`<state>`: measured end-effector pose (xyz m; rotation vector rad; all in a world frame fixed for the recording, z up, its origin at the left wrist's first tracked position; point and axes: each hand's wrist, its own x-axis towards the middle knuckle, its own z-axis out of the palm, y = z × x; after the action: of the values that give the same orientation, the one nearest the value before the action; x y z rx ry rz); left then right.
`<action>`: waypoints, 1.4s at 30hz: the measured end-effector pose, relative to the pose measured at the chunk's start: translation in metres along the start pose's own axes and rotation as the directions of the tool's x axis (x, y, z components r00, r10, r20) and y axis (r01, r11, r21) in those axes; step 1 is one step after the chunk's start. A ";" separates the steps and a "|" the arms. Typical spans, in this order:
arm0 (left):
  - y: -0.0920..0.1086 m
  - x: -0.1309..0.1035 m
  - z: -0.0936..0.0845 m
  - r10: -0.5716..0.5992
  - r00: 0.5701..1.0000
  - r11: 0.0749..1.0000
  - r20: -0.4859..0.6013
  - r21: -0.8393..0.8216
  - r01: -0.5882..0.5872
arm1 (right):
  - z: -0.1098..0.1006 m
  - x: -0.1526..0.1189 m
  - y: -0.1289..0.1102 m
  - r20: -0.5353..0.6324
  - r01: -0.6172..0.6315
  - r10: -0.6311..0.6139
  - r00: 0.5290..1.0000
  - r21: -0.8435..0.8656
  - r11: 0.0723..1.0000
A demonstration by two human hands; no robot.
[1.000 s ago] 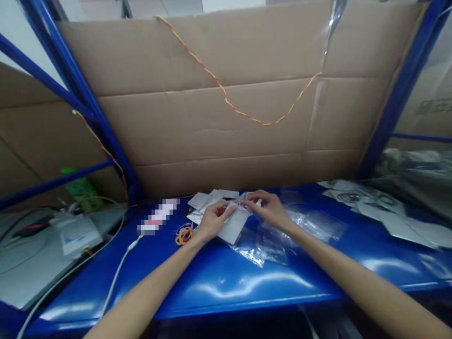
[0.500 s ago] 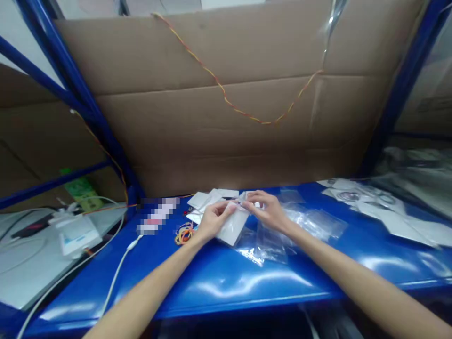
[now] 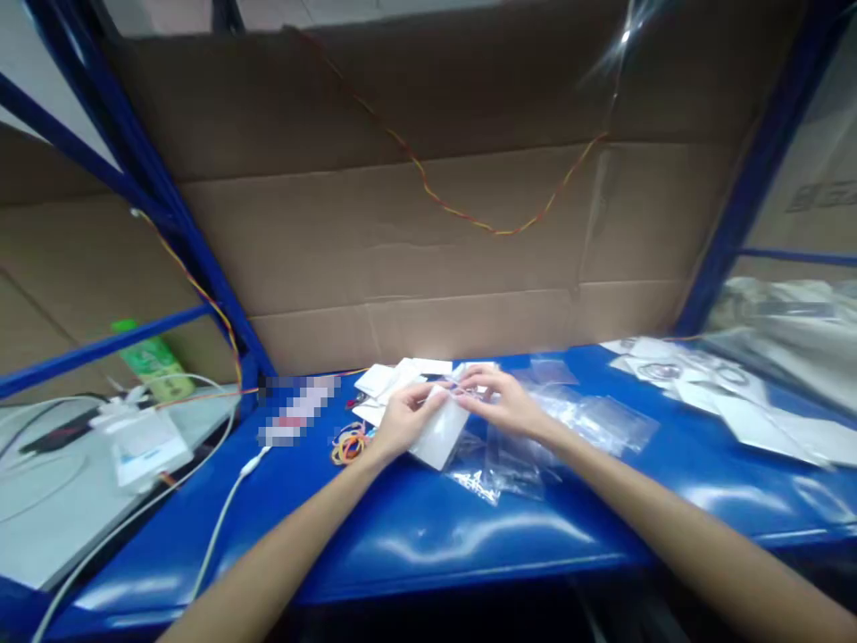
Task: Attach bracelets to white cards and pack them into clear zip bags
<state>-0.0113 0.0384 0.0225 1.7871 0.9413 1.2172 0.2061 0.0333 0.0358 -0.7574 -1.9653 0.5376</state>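
My left hand (image 3: 406,417) pinches the top edge of a white card in clear plastic (image 3: 440,435), which tilts above the blue tabletop (image 3: 415,527). My right hand (image 3: 501,402) is closed at the same top edge, its fingertips close to those of my left hand. What exactly the right fingertips grip is too small to make out. Behind my hands lie several white cards (image 3: 378,380). A coil of orange and yellow wire (image 3: 349,444) rests left of my left hand. Clear plastic bags (image 3: 603,421) spread under and beside my right forearm.
White cards (image 3: 756,429) lie in a loose pile at the right. A white cable (image 3: 220,527) crosses the left side, near a white box (image 3: 148,446) and a green bottle (image 3: 153,357). Cardboard (image 3: 469,259) stands along the back, between blue posts.
The fingers of my right hand have shifted slightly at the top of the plastic-covered card. My left hand holds almost the same place. The light on the cardboard has changed.
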 end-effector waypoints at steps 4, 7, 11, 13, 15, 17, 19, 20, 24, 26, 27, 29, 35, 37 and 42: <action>0.000 0.000 -0.001 -0.008 1.000 1.000 -0.011 -0.001 0.008 | -0.001 -0.001 0.002 0.093 -0.027 0.023 0.995 0.048 0.998; 0.003 0.000 -0.004 -0.025 0.999 1.000 -0.026 0.004 0.025 | 0.001 -0.004 0.004 0.150 -0.064 0.050 0.987 0.086 0.994; 0.005 -0.001 -0.004 -0.027 0.999 1.000 -0.029 0.000 0.027 | 0.002 -0.003 0.005 0.167 -0.059 0.041 0.985 0.107 0.992; 0.005 -0.001 -0.002 -0.026 1.000 1.000 -0.008 -0.006 0.026 | 0.001 -0.002 0.004 0.162 -0.051 0.032 0.986 0.114 0.992; 0.004 -0.001 0.001 -0.029 0.999 0.999 0.022 -0.019 0.030 | 0.000 0.000 0.003 0.150 -0.050 0.033 0.988 0.116 0.992; 0.004 -0.001 0.003 -0.032 0.999 0.999 0.043 -0.035 0.034 | -0.001 0.001 0.002 0.121 -0.062 0.048 0.992 0.116 0.991; 0.003 0.000 0.002 -0.032 0.998 0.998 0.046 -0.045 0.034 | -0.003 0.002 0.000 0.077 -0.079 0.070 0.995 0.116 0.990; 0.003 0.000 0.002 -0.030 0.999 0.998 0.043 -0.046 0.032 | -0.004 0.002 0.000 0.053 -0.085 0.079 0.995 0.114 0.990; 0.002 0.001 -0.002 -0.021 1.000 0.999 -0.010 -0.036 0.021 | -0.009 0.004 0.000 -0.046 -0.088 0.092 0.995 0.084 0.993; 0.002 0.001 -0.003 -0.022 0.999 0.999 -0.034 -0.024 0.021 | -0.011 0.004 0.002 -0.079 -0.083 0.089 0.993 0.067 0.994; 0.002 0.001 -0.003 -0.023 0.999 1.000 -0.038 -0.021 0.022 | -0.012 0.005 0.003 -0.089 -0.082 0.088 0.992 0.060 0.995; 0.002 0.001 -0.002 -0.024 0.999 1.000 -0.029 -0.020 0.024 | -0.012 0.005 0.004 -0.101 -0.084 0.089 0.991 0.051 0.995; 0.006 0.001 -0.002 -0.036 0.999 0.999 -0.026 -0.021 0.035 | -0.009 0.006 0.007 -0.084 -0.120 0.127 0.988 0.083 0.989; 0.007 0.000 -0.002 -0.049 0.999 0.998 -0.018 -0.026 0.048 | -0.010 0.006 0.009 -0.076 -0.142 0.151 0.986 0.111 0.984; 0.006 -0.002 -0.001 -0.055 0.998 0.998 0.015 -0.020 0.056 | -0.010 0.006 0.011 -0.078 -0.128 0.136 0.988 0.105 0.986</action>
<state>-0.0119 0.0345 0.0276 1.7407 0.9608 1.1733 0.2164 0.0459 0.0372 -0.8382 -1.8047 0.6671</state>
